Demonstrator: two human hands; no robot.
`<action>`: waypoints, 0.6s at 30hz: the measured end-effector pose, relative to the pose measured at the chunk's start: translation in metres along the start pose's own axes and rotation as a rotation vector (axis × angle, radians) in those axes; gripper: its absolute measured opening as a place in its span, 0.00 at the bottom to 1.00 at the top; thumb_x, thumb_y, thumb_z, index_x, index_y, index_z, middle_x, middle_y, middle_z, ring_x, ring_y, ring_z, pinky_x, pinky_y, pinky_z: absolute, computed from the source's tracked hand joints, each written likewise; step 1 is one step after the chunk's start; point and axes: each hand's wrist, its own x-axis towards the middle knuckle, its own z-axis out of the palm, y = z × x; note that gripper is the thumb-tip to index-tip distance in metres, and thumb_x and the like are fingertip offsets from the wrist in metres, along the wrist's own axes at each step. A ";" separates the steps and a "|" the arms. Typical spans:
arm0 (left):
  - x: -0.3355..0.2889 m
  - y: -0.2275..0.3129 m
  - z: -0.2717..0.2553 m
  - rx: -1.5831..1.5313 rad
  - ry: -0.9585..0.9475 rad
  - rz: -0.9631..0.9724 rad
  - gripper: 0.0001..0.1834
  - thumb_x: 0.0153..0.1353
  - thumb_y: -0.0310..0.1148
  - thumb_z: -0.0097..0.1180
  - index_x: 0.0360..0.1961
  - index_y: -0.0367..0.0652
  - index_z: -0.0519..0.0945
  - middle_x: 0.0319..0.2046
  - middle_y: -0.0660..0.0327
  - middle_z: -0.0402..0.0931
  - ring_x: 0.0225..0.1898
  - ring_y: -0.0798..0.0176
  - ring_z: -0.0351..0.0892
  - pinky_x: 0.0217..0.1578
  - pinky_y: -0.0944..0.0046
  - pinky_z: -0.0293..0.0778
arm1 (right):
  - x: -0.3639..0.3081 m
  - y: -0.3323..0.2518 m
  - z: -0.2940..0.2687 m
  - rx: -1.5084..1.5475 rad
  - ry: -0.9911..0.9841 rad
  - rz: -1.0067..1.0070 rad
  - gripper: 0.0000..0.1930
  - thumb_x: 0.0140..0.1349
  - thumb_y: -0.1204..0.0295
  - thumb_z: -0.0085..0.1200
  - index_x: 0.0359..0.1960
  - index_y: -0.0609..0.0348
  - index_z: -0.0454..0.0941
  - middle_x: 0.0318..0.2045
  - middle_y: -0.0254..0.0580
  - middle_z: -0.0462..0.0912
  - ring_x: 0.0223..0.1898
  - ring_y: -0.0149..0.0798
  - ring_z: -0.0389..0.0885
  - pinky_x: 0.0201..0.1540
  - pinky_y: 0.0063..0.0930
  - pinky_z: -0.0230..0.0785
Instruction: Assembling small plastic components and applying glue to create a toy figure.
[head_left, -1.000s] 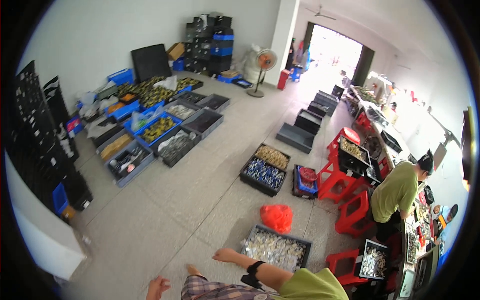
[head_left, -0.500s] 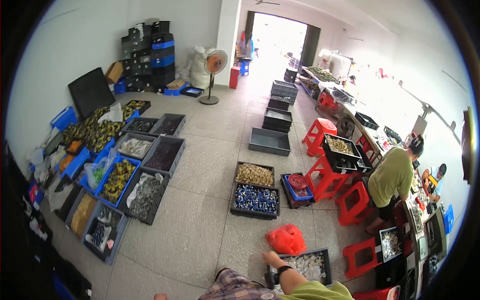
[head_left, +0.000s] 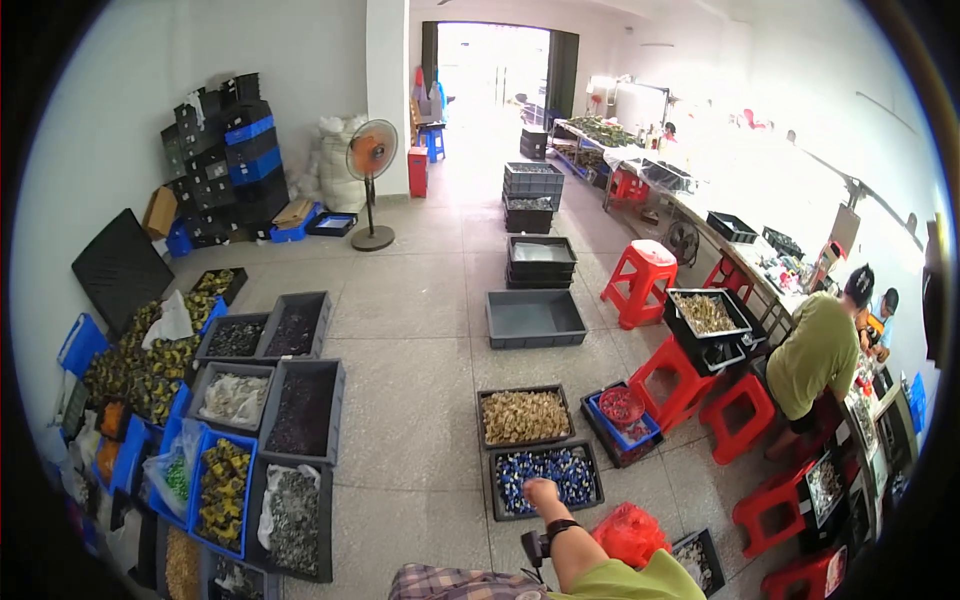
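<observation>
My right hand reaches forward in front of the tray of small blue and white parts, overlapping its near edge in the picture. Whether it touches the tray cannot be made out. The fingers turn down and are mostly hidden behind the back of the hand; nothing is seen sticking out of it. A black strap with a small dark device sits on the wrist. To the right of the forearm lies a red plastic bag, beside a dark tray of pale pieces. My left hand is out of view.
Beyond the blue parts stands a tray of tan parts, then an empty grey bin. Several filled bins line the left side. Red stools and a person in a green shirt are at the right, by a long bench.
My right hand has gone from the red bag and pale-piece tray to in front of the blue parts. The view has shifted, and my left fingertips have left the lower edge.
</observation>
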 end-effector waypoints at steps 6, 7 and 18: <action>0.091 0.288 0.027 -0.488 -0.043 -0.082 0.18 0.57 0.41 0.49 0.42 0.39 0.75 0.28 0.57 0.74 0.29 0.63 0.72 0.23 0.61 0.69 | 0.187 -0.297 0.015 0.707 0.003 -0.013 0.08 0.43 0.81 0.38 0.13 0.56 0.67 0.09 0.30 0.61 0.13 0.25 0.57 0.15 0.20 0.44; 0.094 0.334 0.031 -0.487 -0.004 0.065 0.18 0.57 0.41 0.49 0.44 0.39 0.74 0.30 0.57 0.74 0.29 0.64 0.72 0.23 0.64 0.69 | 0.208 -0.345 0.017 0.741 -0.020 0.039 0.07 0.42 0.82 0.37 0.13 0.57 0.66 0.09 0.30 0.60 0.13 0.26 0.56 0.15 0.20 0.44; 0.233 0.939 0.289 0.525 -0.315 1.274 0.16 0.55 0.32 0.47 0.45 0.41 0.72 0.33 0.52 0.75 0.36 0.52 0.75 0.38 0.59 0.70 | 0.488 -0.565 -0.071 0.862 0.276 -0.384 0.12 0.46 0.86 0.32 0.14 0.59 0.68 0.12 0.29 0.64 0.15 0.20 0.55 0.17 0.15 0.44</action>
